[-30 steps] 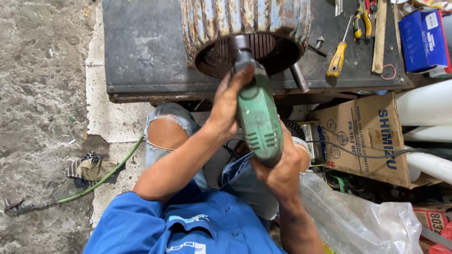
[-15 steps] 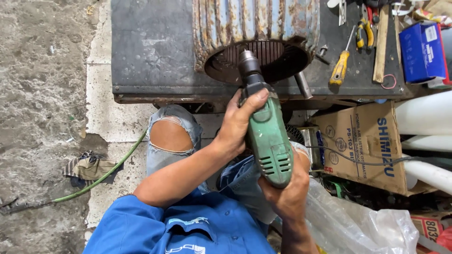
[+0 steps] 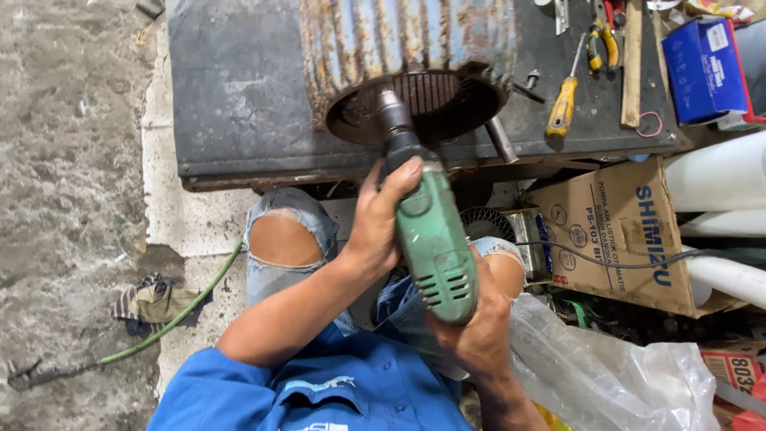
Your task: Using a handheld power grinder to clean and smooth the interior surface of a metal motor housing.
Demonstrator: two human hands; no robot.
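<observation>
Both hands are gripping the green drill (image 3: 431,243): left hand (image 3: 381,219) wrapping its front, right hand (image 3: 479,331) closing round its rear. Its chuck is entering the rusty motor housing (image 3: 415,40) on the tabletop (image 3: 239,96); tilting risks jamming or slipping.

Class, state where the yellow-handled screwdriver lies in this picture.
In the head view the yellow-handled screwdriver lies upper right on the dark workbench, between the rusty motor housing and a wooden stick.

A repair workshop is indicated: a rusty ribbed electric motor housing (image 3: 411,56) is laid on a dark stained metal desk (image 3: 239,96), with a yellow-handled screwdriver (image 3: 563,102) and pliers (image 3: 598,40) scattered right of the housing.
</observation>
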